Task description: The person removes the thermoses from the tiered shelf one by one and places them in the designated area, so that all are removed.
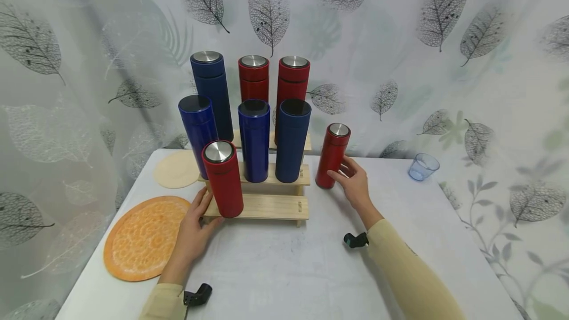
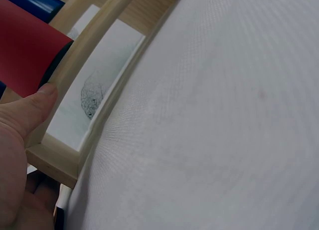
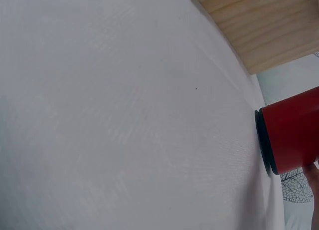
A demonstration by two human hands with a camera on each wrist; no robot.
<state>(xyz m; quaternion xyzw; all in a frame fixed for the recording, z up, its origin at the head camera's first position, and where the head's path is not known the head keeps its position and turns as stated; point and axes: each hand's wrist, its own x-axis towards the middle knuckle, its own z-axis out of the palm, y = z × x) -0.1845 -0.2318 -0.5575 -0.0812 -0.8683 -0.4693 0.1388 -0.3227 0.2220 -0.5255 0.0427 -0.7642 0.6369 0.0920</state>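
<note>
My right hand (image 1: 354, 184) holds a red thermos bottle (image 1: 331, 154) with a silver lid, upright on the table to the right of a stepped wooden rack (image 1: 271, 206). Its base (image 3: 286, 137) shows at the tabletop in the right wrist view. At the rack's left end, my left hand (image 1: 195, 231) grips the bottom step, the thumb (image 2: 37, 105) on its front edge by another red thermos (image 1: 226, 186). That one stands at the left of the bottom step. Three blue thermoses (image 1: 255, 147) fill the middle step; a dark blue one (image 1: 213, 93) and two red ones (image 1: 293, 75) stand on top.
An orange round mat (image 1: 144, 241) lies left of the left forearm, with a beige round mat (image 1: 175, 169) behind it. A small blue glass (image 1: 422, 167) stands near the table's back right edge. Leaf-patterned curtain (image 1: 378, 38) hangs behind the table (image 1: 293, 270).
</note>
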